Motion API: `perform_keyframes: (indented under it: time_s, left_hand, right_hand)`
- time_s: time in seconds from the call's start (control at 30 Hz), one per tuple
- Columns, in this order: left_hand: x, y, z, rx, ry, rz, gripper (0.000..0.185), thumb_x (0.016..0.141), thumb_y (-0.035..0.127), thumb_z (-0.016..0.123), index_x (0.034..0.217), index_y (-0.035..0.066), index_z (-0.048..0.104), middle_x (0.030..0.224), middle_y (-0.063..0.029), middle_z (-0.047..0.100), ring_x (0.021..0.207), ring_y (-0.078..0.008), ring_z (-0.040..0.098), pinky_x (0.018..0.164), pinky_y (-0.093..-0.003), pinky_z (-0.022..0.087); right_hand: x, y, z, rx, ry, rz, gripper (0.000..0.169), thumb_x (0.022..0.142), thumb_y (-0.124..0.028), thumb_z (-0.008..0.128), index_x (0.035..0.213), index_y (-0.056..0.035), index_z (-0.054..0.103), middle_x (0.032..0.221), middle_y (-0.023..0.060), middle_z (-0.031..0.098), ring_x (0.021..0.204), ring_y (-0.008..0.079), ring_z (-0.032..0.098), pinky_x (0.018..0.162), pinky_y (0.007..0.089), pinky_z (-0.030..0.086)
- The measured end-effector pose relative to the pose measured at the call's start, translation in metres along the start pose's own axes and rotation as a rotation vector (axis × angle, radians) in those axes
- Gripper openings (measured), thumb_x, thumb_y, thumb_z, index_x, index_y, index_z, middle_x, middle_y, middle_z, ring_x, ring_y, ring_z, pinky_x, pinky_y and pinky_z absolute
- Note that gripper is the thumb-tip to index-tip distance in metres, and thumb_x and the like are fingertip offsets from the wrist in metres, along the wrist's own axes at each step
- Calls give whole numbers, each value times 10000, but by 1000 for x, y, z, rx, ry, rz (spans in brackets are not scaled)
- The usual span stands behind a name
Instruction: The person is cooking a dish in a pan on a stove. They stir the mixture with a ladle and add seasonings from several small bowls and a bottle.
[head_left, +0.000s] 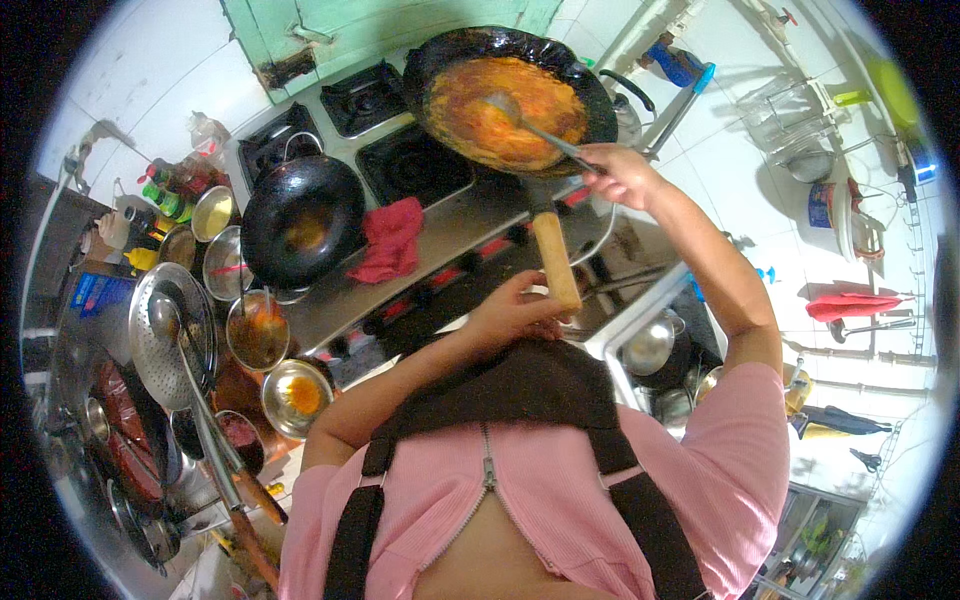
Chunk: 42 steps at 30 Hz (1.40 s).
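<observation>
My right hand (619, 176) grips the handle of a metal ladle (551, 139), whose bowl rests in an orange-red, saucy food (510, 112). This food fills much of a large black wok (596, 82) on the gas stove. The wok's wooden handle (555, 255) points towards my body. My left hand (529, 307) is at the end of this handle, fingers bent beside it; whether they close around it is hard to tell. A folded red cloth (388, 240) lies on the stove's front edge, left of the handle.
A second black wok (304, 225) sits on the stove's left side. Metal bowls, one with orange contents (302, 395), and sauce bottles (169, 199) stand at the left. A perforated skimmer (169, 337) lies over containers there. A sink (615, 360) with metal bowls is at my right.
</observation>
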<state>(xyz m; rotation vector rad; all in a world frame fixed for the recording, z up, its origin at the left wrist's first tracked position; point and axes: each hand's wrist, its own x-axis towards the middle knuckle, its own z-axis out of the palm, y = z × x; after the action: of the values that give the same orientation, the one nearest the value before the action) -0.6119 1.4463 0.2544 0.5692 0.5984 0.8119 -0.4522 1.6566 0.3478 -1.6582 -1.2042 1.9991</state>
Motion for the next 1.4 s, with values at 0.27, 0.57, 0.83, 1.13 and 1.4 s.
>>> perform_keyframes:
  time_s: [0.27, 0.57, 0.83, 1.13, 1.4]
  left_hand:
    - [-8, 4, -4, -19, 6, 12, 444, 838, 151, 590, 1196, 22, 362, 966, -167, 591, 789, -201, 605, 693, -288, 510]
    - [-5, -2, -5, -74, -87, -13, 388, 851, 153, 565, 1168, 2, 397, 971, -160, 588, 800, -193, 604, 711, -284, 507]
    - [-11, -5, -2, -77, -97, -18, 434, 840, 186, 572, 1184, 0, 383, 1016, -172, 568, 850, -216, 585, 764, -325, 482]
    - [-24, -19, -14, 289, -141, 84, 403, 843, 88, 549, 1200, -8, 389, 1094, -149, 544, 934, -209, 566, 848, -327, 449]
    - [-39, -62, -13, 775, 25, -77, 425, 881, 250, 517, 1253, 69, 419, 1214, -115, 498, 1137, -209, 464, 963, -325, 359]
  right_hand:
    - [-30, 12, -11, -1111, 469, -622, 320, 843, -189, 509, 1140, -76, 544, 983, 208, 593, 945, 353, 569, 828, 374, 445]
    - [-35, 76, 3, -1385, 577, -564, 375, 836, -199, 482, 1192, -86, 462, 827, 235, 603, 766, 395, 591, 678, 478, 482]
    - [-34, 85, 7, -1039, 450, -782, 435, 808, -286, 554, 1163, -41, 499, 888, 231, 606, 852, 375, 588, 771, 438, 460]
    - [-80, 103, -58, -423, 613, -706, 300, 848, -214, 562, 1055, 3, 559, 816, 103, 626, 730, 176, 618, 671, 296, 492]
    - [-99, 222, -85, -329, 234, -359, 216, 869, -205, 534, 900, 2, 589, 684, 42, 596, 613, 112, 581, 581, 263, 486]
